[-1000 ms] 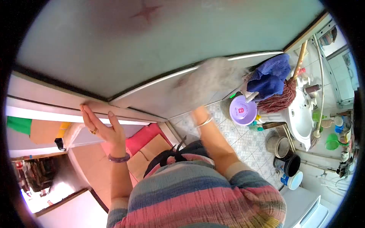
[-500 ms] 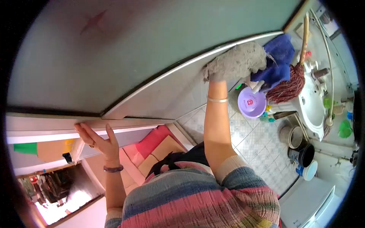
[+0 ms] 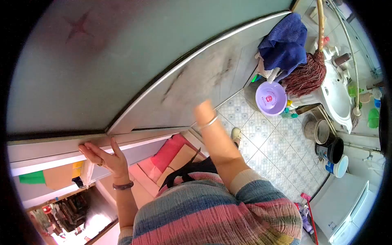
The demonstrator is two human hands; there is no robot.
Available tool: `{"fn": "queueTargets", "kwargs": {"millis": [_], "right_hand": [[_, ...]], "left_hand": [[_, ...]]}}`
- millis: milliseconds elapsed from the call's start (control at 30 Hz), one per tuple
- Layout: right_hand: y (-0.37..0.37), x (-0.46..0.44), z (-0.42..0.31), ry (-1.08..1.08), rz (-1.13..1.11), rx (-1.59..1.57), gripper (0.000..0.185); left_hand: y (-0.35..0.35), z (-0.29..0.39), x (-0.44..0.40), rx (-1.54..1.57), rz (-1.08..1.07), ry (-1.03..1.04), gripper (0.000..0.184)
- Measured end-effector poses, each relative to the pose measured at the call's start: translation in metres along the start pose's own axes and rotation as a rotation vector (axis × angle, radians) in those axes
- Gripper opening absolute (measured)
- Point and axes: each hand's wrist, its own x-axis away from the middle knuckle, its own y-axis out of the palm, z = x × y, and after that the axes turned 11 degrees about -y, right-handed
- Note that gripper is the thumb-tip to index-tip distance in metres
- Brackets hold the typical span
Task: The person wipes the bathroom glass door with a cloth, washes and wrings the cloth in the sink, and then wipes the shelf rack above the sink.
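Note:
My left hand (image 3: 104,158) rests against the pale edge of the door frame (image 3: 61,148), fingers stretched out and thumb apart. Over the lower panel of a frosted-glass door (image 3: 102,69), my right hand (image 3: 205,109) is at a grey rag (image 3: 200,79). Motion smears the rag into a grey blur with dark streaks across the panel, and the fingers are hidden in it. A silver bangle (image 3: 209,122) circles the right wrist; a dark bracelet (image 3: 123,186) is on the left one.
A purple basin (image 3: 271,98), a blue towel (image 3: 283,43) and a dark red mop (image 3: 308,75) are beside the sink (image 3: 338,102). Several buckets (image 3: 335,165) stand along the wall. A white appliance (image 3: 339,204) is at lower right, pink cushions (image 3: 169,149) behind the door.
My right hand and the rag have swept left and down along the panel, away from the blue towel. My left hand stays at the door edge. A shoe now shows on the floor.

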Motion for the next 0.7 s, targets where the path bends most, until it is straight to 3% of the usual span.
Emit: {"fn": "queueTargets", "kwargs": {"millis": [67,133,233,267,300,367,467,567,700], "right_hand": [[-0.007,-0.005,0.022,0.127,0.000,-0.060,0.027],[0.027,-0.007,-0.005,0.073,-0.026,0.060,0.032],[0.030,0.016,-0.112,-0.136,-0.321,0.430,0.013],[0.043,0.014,-0.134,-0.247,-0.649,0.525,0.012],[0.028,0.007,-0.164,0.063,-0.374,0.525,0.011],[0.034,0.018,-0.152,-0.003,-0.138,0.328,0.012],[0.019,0.013,-0.070,-0.051,0.001,0.142,0.013],[-0.016,-0.005,0.005,0.177,0.066,-0.027,0.015],[0.020,0.013,-0.055,0.088,0.052,0.043,0.017]], "left_hand": [[0.002,0.001,-0.001,0.027,0.014,0.002,0.077],[0.004,0.001,-0.002,0.056,0.025,0.005,0.078],[0.006,-0.003,-0.001,0.011,0.039,0.022,0.078],[0.006,-0.004,0.000,-0.006,0.034,0.035,0.078],[0.005,-0.006,-0.001,-0.019,0.033,0.048,0.078],[0.006,-0.007,-0.003,-0.039,0.030,0.061,0.078],[0.004,-0.007,-0.001,-0.051,0.022,0.051,0.078],[0.008,-0.008,0.001,0.004,0.009,0.022,0.078],[0.006,-0.004,-0.003,-0.008,0.039,0.059,0.078]]}}
